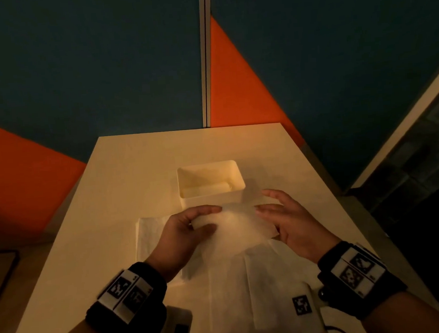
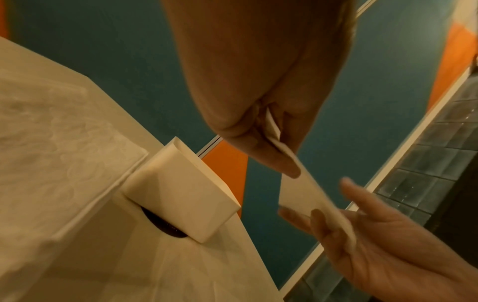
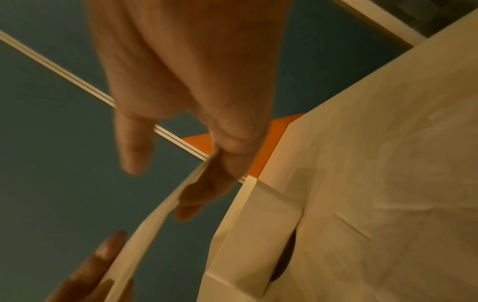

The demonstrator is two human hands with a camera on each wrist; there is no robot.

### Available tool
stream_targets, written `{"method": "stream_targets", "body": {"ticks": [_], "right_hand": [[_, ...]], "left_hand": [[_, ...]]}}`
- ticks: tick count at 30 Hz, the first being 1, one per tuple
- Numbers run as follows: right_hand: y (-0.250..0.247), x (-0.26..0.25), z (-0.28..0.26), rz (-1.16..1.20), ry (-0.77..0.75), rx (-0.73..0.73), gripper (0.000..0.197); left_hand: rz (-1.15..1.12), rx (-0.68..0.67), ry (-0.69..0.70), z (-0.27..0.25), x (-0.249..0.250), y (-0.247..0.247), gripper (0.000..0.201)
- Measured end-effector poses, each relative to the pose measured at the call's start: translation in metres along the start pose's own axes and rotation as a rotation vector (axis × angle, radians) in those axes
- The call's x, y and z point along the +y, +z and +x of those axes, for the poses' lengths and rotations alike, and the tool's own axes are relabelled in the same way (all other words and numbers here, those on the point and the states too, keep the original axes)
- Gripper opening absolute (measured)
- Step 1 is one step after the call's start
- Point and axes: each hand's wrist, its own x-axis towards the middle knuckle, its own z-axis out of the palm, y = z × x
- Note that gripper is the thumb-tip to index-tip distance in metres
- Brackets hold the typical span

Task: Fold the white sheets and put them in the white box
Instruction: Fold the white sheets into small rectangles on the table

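Left hand (image 1: 185,227) pinches a folded sheet (image 1: 234,223) near the box (image 1: 210,185), right hand (image 1: 292,217) spread; a loose grip could unfold it.

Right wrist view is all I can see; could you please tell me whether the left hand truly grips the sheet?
Observer: Yes, the left hand pinches the sheet between thumb and fingers.
Operator: Thank you. Is the box empty?
Observer: No, the head view shows what looks like another sheet lying inside the box.
Operator: And my right hand?
Observer: The right hand is open, its straight fingers at the sheet's far end.
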Motion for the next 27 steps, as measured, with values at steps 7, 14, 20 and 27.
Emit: {"method": "stream_targets", "body": {"ticks": [7,14,20,27], "right_hand": [[0.000,-0.006,0.001,-0.218,-0.034,-0.045,0.056],[0.008,-0.012,0.001,-0.456,-0.092,-0.287,0.048],[-0.003,-0.001,0.012,-0.538,-0.102,-0.248,0.033],[-0.074,0.035,0.038,-1.371,-0.014,-0.161,0.033]], "left_hand": [[-0.067,-0.154,-0.106,-0.005,0.009,-0.006,0.029],[0.113,-0.338,-0.163,-0.004,0.017,-0.006,0.030],[0.009,-0.160,-0.178,-0.004,0.004,-0.010,0.032],[0.071,0.263,-0.188,-0.012,-0.006,-0.052,0.028]]}}
